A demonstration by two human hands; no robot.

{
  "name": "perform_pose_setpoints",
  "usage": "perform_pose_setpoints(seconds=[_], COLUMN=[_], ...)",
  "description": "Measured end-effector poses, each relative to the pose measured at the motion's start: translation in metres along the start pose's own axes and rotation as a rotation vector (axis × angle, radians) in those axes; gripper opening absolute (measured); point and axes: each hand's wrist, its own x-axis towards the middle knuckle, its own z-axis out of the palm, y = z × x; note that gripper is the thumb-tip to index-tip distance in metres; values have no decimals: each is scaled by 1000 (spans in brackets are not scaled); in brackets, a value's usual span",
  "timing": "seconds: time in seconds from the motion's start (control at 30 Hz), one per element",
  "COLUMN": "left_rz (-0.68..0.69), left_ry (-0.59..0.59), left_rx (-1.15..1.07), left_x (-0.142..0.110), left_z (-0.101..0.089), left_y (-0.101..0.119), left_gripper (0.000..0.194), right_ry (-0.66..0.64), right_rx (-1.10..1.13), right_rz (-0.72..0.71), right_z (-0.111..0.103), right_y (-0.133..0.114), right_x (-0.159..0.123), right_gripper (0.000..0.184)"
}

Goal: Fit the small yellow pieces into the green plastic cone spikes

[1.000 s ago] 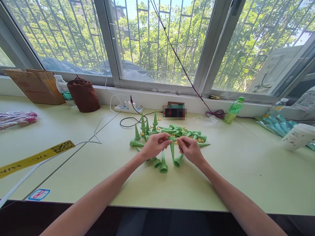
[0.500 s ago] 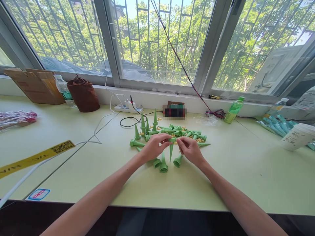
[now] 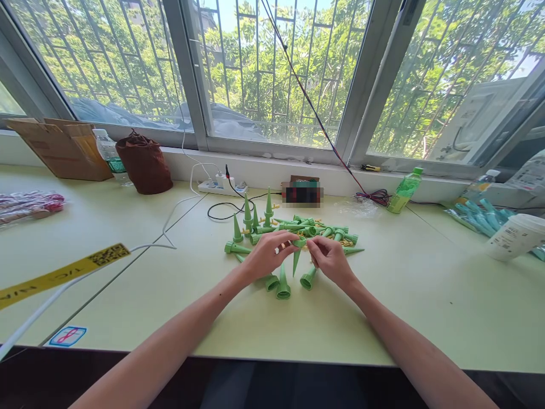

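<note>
Green plastic spike [image 3: 296, 264], one, hanging tip-down between two hands, above pale table [image 3: 383, 324]. Left hand [image 3: 268, 254] half curling, thumb and fingers pinching its collar. Right hand [image 3: 331, 260] closing fingertips against collar's other side; from where I'm standing, cannot tell what they're gripping. Four upright spikes [image 3: 268, 208] standing behind left hand; three loose spikes [image 3: 283, 291] lying mouths toward near edge. Spike pile [image 3: 289, 226] overlapping too much for counting. One white cup [image 3: 516, 237] standing far right.

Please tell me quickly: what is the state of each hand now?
Left hand: closed, holding a green spike, point down.
Right hand: pinched closed beside it; what it grips cannot be told.
</note>
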Motion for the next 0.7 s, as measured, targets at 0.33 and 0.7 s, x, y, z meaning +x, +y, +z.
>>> perform_pose_setpoints(seconds=[0.33,0.7], left_rz=[64,157], left_ry=[13,30], left_rx=[-21,19], left_x=[0,-1], left_z=[1,2], left_y=[-2,-2], left_gripper=[16,13], right_ry=[10,11], right_rx=[17,43], right_rz=[-3,12], right_z=[0,0], right_y=[2,-2], right_x=[-1,0], right_gripper=[33,34])
